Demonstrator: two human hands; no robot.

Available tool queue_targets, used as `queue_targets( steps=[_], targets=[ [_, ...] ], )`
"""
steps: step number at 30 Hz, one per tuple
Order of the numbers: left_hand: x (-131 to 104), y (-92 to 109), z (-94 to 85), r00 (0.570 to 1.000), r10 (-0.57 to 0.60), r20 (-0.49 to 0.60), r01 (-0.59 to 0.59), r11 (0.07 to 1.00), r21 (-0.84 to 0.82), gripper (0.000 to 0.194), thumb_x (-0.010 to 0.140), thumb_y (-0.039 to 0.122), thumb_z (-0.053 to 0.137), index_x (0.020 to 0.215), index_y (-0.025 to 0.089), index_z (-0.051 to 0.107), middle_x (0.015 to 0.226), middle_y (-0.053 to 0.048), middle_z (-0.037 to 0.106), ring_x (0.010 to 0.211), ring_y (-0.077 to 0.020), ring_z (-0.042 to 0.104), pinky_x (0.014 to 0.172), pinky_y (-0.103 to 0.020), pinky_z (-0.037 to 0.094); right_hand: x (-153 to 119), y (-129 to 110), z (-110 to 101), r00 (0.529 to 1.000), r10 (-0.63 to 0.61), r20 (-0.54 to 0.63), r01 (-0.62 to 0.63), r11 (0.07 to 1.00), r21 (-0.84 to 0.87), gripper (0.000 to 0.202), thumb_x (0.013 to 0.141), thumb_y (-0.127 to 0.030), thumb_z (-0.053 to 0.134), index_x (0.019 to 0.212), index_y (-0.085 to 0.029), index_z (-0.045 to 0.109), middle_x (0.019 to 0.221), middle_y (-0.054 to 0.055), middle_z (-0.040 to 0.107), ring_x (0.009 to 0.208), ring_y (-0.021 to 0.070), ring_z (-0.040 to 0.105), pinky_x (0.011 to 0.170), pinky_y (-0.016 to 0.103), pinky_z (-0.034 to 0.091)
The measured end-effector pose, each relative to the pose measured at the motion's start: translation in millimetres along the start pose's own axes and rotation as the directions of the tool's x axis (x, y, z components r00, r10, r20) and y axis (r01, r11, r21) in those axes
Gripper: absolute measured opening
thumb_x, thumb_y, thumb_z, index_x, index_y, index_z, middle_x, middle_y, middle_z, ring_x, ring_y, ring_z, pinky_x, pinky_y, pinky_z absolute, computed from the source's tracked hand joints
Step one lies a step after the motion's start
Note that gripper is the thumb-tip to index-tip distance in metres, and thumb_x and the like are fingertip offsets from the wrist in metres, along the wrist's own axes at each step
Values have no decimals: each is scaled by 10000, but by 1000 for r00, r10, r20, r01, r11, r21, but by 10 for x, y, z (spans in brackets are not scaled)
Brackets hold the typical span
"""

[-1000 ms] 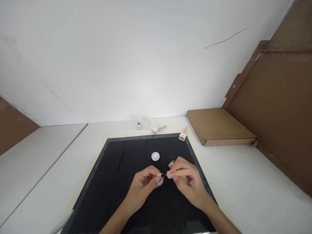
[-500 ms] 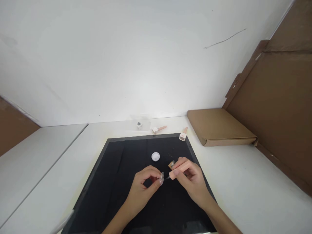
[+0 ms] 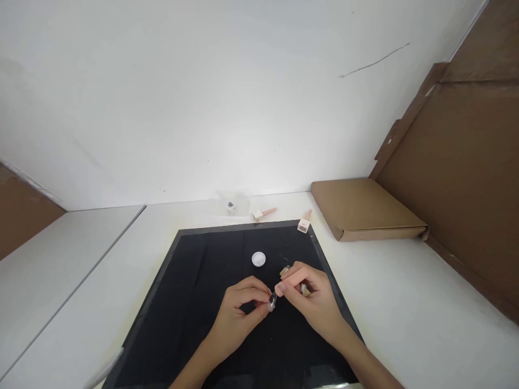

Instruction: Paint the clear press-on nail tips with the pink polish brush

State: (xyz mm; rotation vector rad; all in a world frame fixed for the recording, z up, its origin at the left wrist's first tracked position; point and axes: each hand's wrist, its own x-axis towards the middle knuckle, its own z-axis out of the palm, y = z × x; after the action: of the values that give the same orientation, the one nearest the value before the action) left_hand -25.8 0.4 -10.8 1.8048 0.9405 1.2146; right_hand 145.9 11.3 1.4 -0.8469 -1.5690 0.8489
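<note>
My left hand (image 3: pixel 241 308) pinches a small clear piece (image 3: pixel 272 304), now with a dark patch at its upper part. My right hand (image 3: pixel 320 297) is closed around the peach handle of a nail polish brush (image 3: pixel 295 277). The brush's tip end meets the clear piece, though the bristles are too small to make out. Partly hidden by my right hand, a small tan block (image 3: pixel 284 272) with something shiny on it shows past the fingers. Beyond my hands, a small round white dish (image 3: pixel 258 259) lies on the black mat (image 3: pixel 211 281).
Two nail polish bottles with peach handles, one lying at the back (image 3: pixel 264 214) and one at the mat's corner (image 3: pixel 304 222), are near the wall. A clear plastic bag (image 3: pixel 239 204) is beside them. A flat cardboard box (image 3: pixel 365 208) occupies the back right.
My right hand has moved left, bringing the brush from a small gap up to the clear piece. The clear piece has tilted and shifted slightly, and dark colour now shows there.
</note>
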Motion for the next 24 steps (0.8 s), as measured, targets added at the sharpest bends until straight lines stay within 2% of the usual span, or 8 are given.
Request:
queue_targets(
  steps=[4, 7, 11, 14, 24],
  targets=[
    [-5, 1, 3, 1000, 0, -11, 0, 1000, 0, 100, 754, 116, 665, 690, 167, 723, 713, -63, 679, 640, -145, 631, 594, -238, 504, 19, 2, -18, 997, 0, -78, -3, 999, -37, 221, 832, -187, 614, 612, -191, 585, 641, 10, 628, 519, 113, 491, 464, 241, 369],
    [0, -1, -5, 1000, 0, -26, 0, 1000, 6, 90, 756, 133, 669, 688, 166, 718, 706, -62, 676, 631, -147, 631, 586, -243, 503, 19, -11, -34, 995, -4, -100, 3, 1000, -4, 242, 854, -190, 595, 613, -195, 570, 629, 8, 626, 515, 115, 495, 468, 245, 379],
    [13, -2, -18, 999, -1, -52, 1, 1000, 12, 78, 748, 137, 677, 683, 165, 710, 696, -55, 667, 618, -139, 621, 573, -234, 491, 5, -27, -40, 997, -73, 25, 71, 995, 65, 246, 844, -209, 618, 605, -202, 560, 600, -2, 624, 506, 115, 505, 472, 249, 398],
    [15, 4, -20, 999, -10, -36, 10, 1000, 5, 97, 746, 124, 673, 664, 166, 705, 696, -53, 664, 621, -136, 619, 576, -231, 488, 7, -33, -30, 990, -99, 103, 95, 995, 44, 235, 823, -197, 634, 599, -201, 562, 595, -5, 620, 508, 114, 519, 487, 254, 414],
    [-7, 41, -10, 1000, 10, 12, -9, 1000, -28, 133, 725, 52, 669, 658, 161, 708, 692, -52, 662, 633, -133, 620, 598, -234, 492, 30, -8, -38, 996, -58, -63, 55, 997, -49, 188, 838, -174, 611, 651, -199, 603, 694, 20, 659, 569, 129, 570, 484, 251, 420]
  ],
)
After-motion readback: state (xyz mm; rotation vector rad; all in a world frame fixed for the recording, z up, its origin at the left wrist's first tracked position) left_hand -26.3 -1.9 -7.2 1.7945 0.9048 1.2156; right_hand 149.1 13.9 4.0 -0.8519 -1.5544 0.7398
